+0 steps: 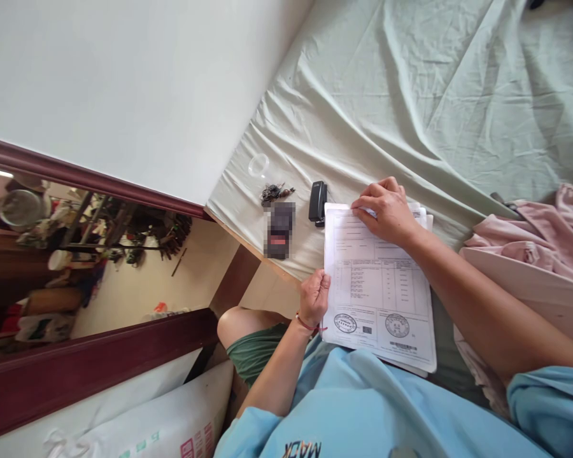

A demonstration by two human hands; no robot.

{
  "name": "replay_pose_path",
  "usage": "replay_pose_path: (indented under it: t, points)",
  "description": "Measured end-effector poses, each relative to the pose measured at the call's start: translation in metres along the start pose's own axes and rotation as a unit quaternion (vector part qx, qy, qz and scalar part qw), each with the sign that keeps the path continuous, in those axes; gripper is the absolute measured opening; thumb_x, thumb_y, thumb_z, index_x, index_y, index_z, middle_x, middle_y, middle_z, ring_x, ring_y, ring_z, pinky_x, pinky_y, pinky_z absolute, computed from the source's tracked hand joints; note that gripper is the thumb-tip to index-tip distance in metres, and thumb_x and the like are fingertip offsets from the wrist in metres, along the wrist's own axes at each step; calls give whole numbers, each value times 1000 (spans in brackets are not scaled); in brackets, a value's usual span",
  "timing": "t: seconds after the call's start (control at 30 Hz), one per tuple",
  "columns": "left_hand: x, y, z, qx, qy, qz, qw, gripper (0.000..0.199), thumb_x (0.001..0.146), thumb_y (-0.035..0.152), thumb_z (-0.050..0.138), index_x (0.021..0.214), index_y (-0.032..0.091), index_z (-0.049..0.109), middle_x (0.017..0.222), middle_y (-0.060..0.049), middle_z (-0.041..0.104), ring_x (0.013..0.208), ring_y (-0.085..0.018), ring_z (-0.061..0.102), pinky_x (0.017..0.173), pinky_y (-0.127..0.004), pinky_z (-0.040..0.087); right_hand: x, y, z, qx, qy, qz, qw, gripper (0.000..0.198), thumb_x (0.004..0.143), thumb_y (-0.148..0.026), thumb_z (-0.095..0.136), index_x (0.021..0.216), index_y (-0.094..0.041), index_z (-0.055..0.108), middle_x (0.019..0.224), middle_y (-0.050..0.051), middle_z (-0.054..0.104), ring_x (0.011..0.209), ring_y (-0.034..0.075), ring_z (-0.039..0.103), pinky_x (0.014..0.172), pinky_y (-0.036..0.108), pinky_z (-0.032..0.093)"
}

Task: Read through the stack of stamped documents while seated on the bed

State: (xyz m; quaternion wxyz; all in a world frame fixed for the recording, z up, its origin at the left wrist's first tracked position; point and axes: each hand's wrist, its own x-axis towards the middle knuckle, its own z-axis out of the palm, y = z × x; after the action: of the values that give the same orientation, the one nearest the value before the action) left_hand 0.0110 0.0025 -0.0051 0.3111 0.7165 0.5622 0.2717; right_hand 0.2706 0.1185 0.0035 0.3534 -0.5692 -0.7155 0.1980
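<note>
A stack of printed papers [372, 286] with round and oval stamps near its bottom lies over the edge of the cloth and my lap. My left hand [315, 298] is closed on the stack's left edge, the thumb lying along it. At the top edge, the bent fingers of my right hand [386, 207] pinch the papers near their upper left. Just left of that top corner stands a black stapler [318, 202]. My fingers hide part of the top sheet's heading, and the sheets underneath show only at their edges.
A bunch of keys [275, 193], a clear ring-shaped item [258, 165] and a pixelated dark object [278, 230] lie on the pale green sheet [363, 127]. Pink cloth [535, 229] is heaped at right. A white wall panel and a mirror [124, 254] border the left.
</note>
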Motion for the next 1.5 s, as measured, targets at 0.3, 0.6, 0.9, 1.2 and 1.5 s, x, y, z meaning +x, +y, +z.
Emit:
replay_pose_path:
  t: [0.3,0.6,0.9,1.2,1.5]
  points:
    - [-1,-2,0,-2,8,25,1000,39,109,47,44,82,21,56,69,0,55,63,-14,51,63,-28,39,3,-1,2,33,-17,-5,999,28,101,-38,56,100,-29,83,109,11,70,114,35,47,95,55,35]
    - [-1,-6,2,-18,9,36,999,39,109,46,45,81,21,55,68,2,53,61,-12,46,61,-27,36,7,0,-1,26,-35,6,999,22,98,-34,56,94,-24,76,108,12,71,115,35,48,91,51,37]
    - [-1,-6,2,-24,0,28,999,40,109,47,45,83,21,57,70,1,56,62,-13,49,62,-28,38,17,1,-16,13,-129,-2,992,27,99,-37,54,103,-28,80,103,10,76,111,35,50,87,50,32]
    - [-2,-5,1,-27,1,11,1000,41,109,51,42,86,21,58,72,0,58,64,-14,50,63,-29,40,28,-1,-16,5,-108,-20,994,30,100,-36,52,95,-24,79,106,12,75,112,35,49,90,51,32]
    - [-1,-2,1,-32,-1,5,999,41,109,50,43,82,22,54,70,1,54,63,-14,48,63,-30,39,26,-2,-15,16,-138,-24,990,26,98,-33,53,90,-24,76,103,11,73,109,33,48,87,48,31]
